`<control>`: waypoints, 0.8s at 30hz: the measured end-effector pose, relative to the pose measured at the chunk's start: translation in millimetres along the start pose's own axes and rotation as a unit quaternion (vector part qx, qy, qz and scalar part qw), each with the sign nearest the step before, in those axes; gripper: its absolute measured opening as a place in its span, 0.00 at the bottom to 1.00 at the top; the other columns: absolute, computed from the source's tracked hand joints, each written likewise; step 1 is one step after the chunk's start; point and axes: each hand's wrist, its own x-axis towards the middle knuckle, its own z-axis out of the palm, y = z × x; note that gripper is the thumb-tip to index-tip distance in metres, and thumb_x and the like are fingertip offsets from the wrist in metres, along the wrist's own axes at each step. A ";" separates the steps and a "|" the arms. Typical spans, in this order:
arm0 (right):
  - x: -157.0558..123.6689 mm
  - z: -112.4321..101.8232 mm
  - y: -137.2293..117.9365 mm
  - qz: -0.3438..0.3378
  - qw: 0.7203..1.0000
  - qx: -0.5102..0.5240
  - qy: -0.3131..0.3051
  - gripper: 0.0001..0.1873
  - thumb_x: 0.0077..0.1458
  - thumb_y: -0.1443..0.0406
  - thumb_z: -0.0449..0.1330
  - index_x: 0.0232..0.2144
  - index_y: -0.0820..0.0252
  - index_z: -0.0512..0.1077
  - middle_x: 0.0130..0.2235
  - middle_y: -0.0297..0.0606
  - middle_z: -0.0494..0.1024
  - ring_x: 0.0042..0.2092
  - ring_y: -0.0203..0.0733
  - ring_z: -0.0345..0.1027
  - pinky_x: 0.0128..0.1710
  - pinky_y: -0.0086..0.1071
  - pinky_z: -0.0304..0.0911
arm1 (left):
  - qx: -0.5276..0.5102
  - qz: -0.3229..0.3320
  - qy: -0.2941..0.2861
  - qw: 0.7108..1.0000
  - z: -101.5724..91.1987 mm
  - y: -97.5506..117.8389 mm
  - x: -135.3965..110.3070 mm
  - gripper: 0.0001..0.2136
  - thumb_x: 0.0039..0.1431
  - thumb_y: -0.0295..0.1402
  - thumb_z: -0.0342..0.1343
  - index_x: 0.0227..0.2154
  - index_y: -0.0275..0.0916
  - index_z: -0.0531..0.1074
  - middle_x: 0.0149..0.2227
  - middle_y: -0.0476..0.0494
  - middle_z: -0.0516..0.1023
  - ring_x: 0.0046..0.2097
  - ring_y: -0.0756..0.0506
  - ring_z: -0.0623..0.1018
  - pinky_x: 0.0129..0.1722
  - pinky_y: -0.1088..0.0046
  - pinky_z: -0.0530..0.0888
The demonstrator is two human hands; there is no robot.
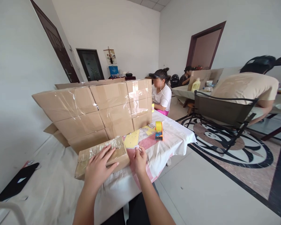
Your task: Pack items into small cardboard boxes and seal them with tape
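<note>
My left hand (100, 164) lies with its fingers apart on top of a small cardboard box (120, 156), which has clear tape across its top. To the right of that box, my right hand (140, 159) is closed in a pinch around a small pale piece (137, 147), too small to name for certain. A tape dispenser (159, 131) with a yellow upper side and orange edges sits on the tablecloth (175, 137), beyond my right hand. Behind the small box, several taped cardboard boxes (114, 109) stand stacked like a wall.
A person in a white shirt (164, 97) sits past the stack. To the right, another person bends forward in a dark folding chair (224, 107). A yellow jug (196, 84) stands on a farther table. At lower left, a black flat item (17, 182) lies on pale cloth.
</note>
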 end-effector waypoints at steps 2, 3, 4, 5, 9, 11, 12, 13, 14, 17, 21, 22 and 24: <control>-1.0 -0.6 -1.3 0.003 1.000 0.021 -0.010 0.21 0.56 0.47 0.65 0.36 0.58 0.70 0.22 0.28 0.71 0.23 0.34 0.59 0.25 0.29 0.55 | -0.003 0.006 0.001 1.000 0.9 -0.8 -0.7 0.25 0.65 0.44 0.54 0.64 0.50 0.68 0.69 0.49 0.65 0.66 0.36 0.71 0.62 0.52 0.70; -1.1 -0.7 -2.1 0.000 0.999 0.031 -0.013 0.21 0.56 0.48 0.65 0.35 0.58 0.71 0.24 0.30 0.73 0.23 0.34 0.60 0.25 0.29 0.56 | -0.005 0.007 0.001 1.000 1.1 -1.0 -1.0 0.25 0.65 0.44 0.54 0.64 0.51 0.68 0.69 0.49 0.65 0.66 0.36 0.70 0.62 0.52 0.70; -0.9 -0.7 -2.9 -0.003 0.999 0.040 -0.013 0.20 0.56 0.48 0.66 0.35 0.59 0.71 0.26 0.31 0.75 0.24 0.33 0.61 0.26 0.29 0.57 | -0.007 0.007 0.000 1.000 1.1 -1.0 -1.2 0.25 0.65 0.45 0.54 0.64 0.51 0.68 0.69 0.49 0.65 0.66 0.36 0.70 0.62 0.51 0.70; -0.4 -0.8 -3.6 -0.007 0.999 0.047 -0.012 0.20 0.56 0.49 0.66 0.34 0.59 0.72 0.28 0.32 0.76 0.24 0.33 0.62 0.27 0.29 0.58 | -0.009 0.005 -0.002 1.000 1.0 -0.9 -1.3 0.25 0.65 0.45 0.54 0.64 0.51 0.68 0.69 0.49 0.65 0.66 0.36 0.70 0.62 0.52 0.70; 1.6 -1.8 -6.4 -0.015 0.999 0.049 -0.008 0.17 0.56 0.51 0.68 0.34 0.59 0.74 0.30 0.33 0.77 0.27 0.33 0.64 0.31 0.29 0.61 | -0.013 0.002 -0.005 1.000 0.0 0.4 -1.8 0.25 0.65 0.44 0.54 0.64 0.52 0.69 0.69 0.49 0.65 0.66 0.36 0.71 0.63 0.51 0.70; 1.7 -2.3 -7.8 -0.013 0.999 0.051 -0.011 0.17 0.56 0.51 0.68 0.34 0.59 0.75 0.31 0.34 0.78 0.28 0.33 0.64 0.32 0.30 0.61 | -0.013 0.005 -0.006 1.000 -0.4 1.2 -1.8 0.25 0.65 0.44 0.54 0.64 0.51 0.68 0.70 0.49 0.65 0.66 0.36 0.71 0.63 0.51 0.70; 1.5 -2.3 -8.4 -0.011 0.998 0.053 -0.012 0.17 0.56 0.52 0.68 0.35 0.59 0.75 0.32 0.35 0.79 0.28 0.33 0.64 0.32 0.30 0.62 | -0.013 0.006 -0.005 1.000 -0.4 1.4 -1.8 0.25 0.65 0.44 0.54 0.64 0.51 0.68 0.70 0.49 0.65 0.66 0.36 0.71 0.63 0.50 0.70; 1.1 -2.3 -9.0 -0.009 0.998 0.054 -0.013 0.17 0.56 0.52 0.68 0.35 0.59 0.75 0.33 0.36 0.80 0.28 0.33 0.64 0.32 0.30 0.62 | -0.013 0.008 -0.003 1.000 -0.4 1.6 -1.9 0.25 0.65 0.44 0.54 0.64 0.51 0.68 0.70 0.49 0.65 0.66 0.36 0.70 0.62 0.50 0.70; 0.7 -2.2 -9.5 -0.008 0.998 0.055 -0.014 0.17 0.55 0.52 0.68 0.35 0.60 0.76 0.34 0.37 0.80 0.28 0.33 0.64 0.32 0.30 0.62 | -0.013 0.009 -0.002 1.000 -0.2 1.6 -2.1 0.25 0.65 0.44 0.54 0.64 0.51 0.68 0.70 0.49 0.65 0.66 0.36 0.70 0.62 0.50 0.70; -0.6 -2.0 -10.7 -0.002 0.998 0.058 -0.020 0.16 0.54 0.53 0.69 0.34 0.59 0.76 0.35 0.38 0.81 0.28 0.34 0.65 0.33 0.31 0.64 | -0.012 0.010 0.005 1.000 0.7 0.9 -3.2 0.25 0.65 0.44 0.55 0.64 0.51 0.68 0.69 0.49 0.65 0.67 0.36 0.70 0.62 0.51 0.70; -1.2 -2.6 -11.6 0.002 0.998 0.063 -0.021 0.15 0.54 0.54 0.69 0.33 0.59 0.76 0.33 0.37 0.81 0.29 0.35 0.66 0.34 0.32 0.64 | -0.013 0.016 0.007 1.000 1.8 0.1 -5.7 0.25 0.64 0.44 0.56 0.64 0.52 0.69 0.69 0.49 0.65 0.66 0.36 0.70 0.62 0.51 0.70; -1.1 -2.9 -11.8 0.000 0.998 0.064 -0.022 0.14 0.54 0.54 0.69 0.33 0.59 0.76 0.33 0.37 0.81 0.29 0.35 0.66 0.34 0.32 0.64 | -0.014 0.017 0.007 1.000 2.0 0.2 -6.2 0.25 0.64 0.44 0.56 0.64 0.51 0.69 0.69 0.49 0.65 0.66 0.36 0.70 0.62 0.51 0.70; -0.7 -3.6 -12.0 -0.002 0.997 0.067 -0.026 0.14 0.54 0.54 0.69 0.34 0.59 0.76 0.32 0.37 0.81 0.29 0.36 0.66 0.34 0.32 0.63 | -0.016 0.016 0.011 1.000 2.4 0.8 -7.0 0.25 0.64 0.44 0.56 0.64 0.52 0.68 0.69 0.50 0.65 0.66 0.36 0.70 0.62 0.50 0.70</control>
